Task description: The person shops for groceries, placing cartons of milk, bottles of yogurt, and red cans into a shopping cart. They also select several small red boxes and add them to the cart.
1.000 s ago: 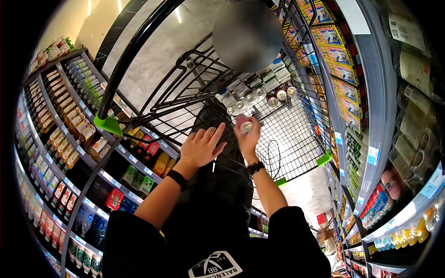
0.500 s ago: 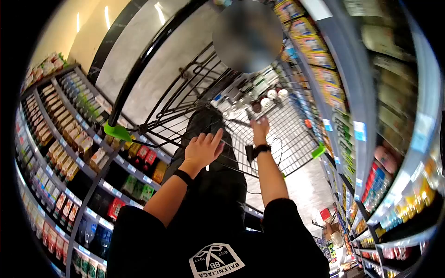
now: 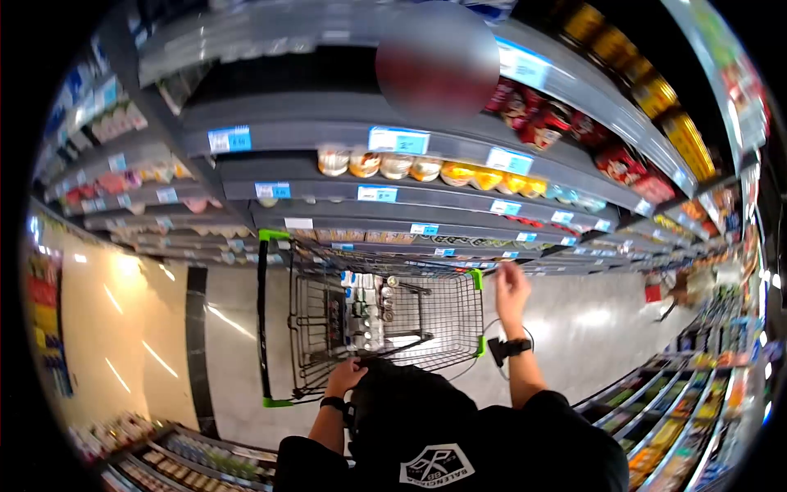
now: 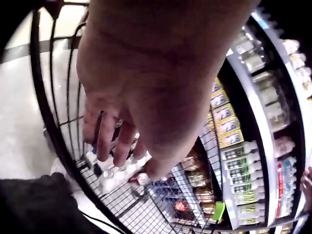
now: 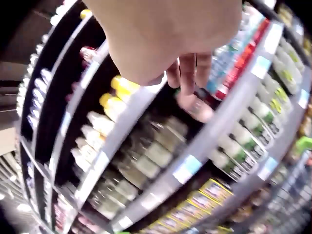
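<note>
My left hand (image 3: 348, 375) is beside the near rim of the black wire shopping cart (image 3: 443, 361). In the left wrist view its loosely spread fingers (image 4: 105, 141) overlap the goods in the cart, with nothing held. My right hand (image 3: 511, 299) reaches out past the cart's green-cornered end, towards the shelves. In the right wrist view its fingers (image 5: 186, 73) hang down with nothing between them, just above a pinkish bottle (image 5: 195, 107) on the shelf. White packs and bottles (image 3: 367, 316) lie grouped in the cart, with a few round-topped containers (image 3: 388, 303) beside them.
Long grey shelves (image 3: 320, 193) with price tags run along the far side, holding jars, bottles and packs. More stocked shelves (image 3: 656, 402) stand behind at right. Pale floor (image 3: 582, 316) stretches down the aisle. A thin cable (image 3: 492, 353) hangs near my right wrist.
My view has swung round to the shelves. The right hand put a small round-topped container into the cart, then came out empty and moved towards the shelves. The left hand stayed near the cart.
</note>
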Demonstrator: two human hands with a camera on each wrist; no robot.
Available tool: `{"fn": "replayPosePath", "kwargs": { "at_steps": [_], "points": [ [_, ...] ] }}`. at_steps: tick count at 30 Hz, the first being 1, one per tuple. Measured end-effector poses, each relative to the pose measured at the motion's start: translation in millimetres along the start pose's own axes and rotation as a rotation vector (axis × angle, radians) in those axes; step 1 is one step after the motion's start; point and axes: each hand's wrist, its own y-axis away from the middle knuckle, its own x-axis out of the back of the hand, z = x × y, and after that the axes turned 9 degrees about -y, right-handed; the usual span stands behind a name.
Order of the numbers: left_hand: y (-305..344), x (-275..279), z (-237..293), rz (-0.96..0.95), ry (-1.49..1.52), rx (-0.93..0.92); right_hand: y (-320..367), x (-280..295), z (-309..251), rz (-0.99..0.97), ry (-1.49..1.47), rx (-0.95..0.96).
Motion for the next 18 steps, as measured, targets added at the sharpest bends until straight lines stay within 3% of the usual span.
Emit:
{"fn": "replayPosePath", "kwargs": {
  "at_steps": [2,4,7,10,12,18],
  "points": [
    [-7,22,-7,0.162,0.119,-0.187,-39,6,-63,0.132,-0.06,0.146],
    [27,68,25,0.387,0.239,-0.405,-83,10,-105,0.223,-0.083,0.364],
    [38,99,56,0.534,0.389,-0.434,-147,7,-148,0.248,-0.184,0.402],
    [68,122,87,0.554,0.393,-0.481,-205,-3,-184,0.248,-0.177,0.477],
    [93,130,104,0.567,0.284,-0.496,-229,-10,-195,0.145,-0.19,0.353],
    [134,135,114,0.589,0.116,-0.637,-228,-31,-196,0.202,-0.3,0.275]
  ]
}}
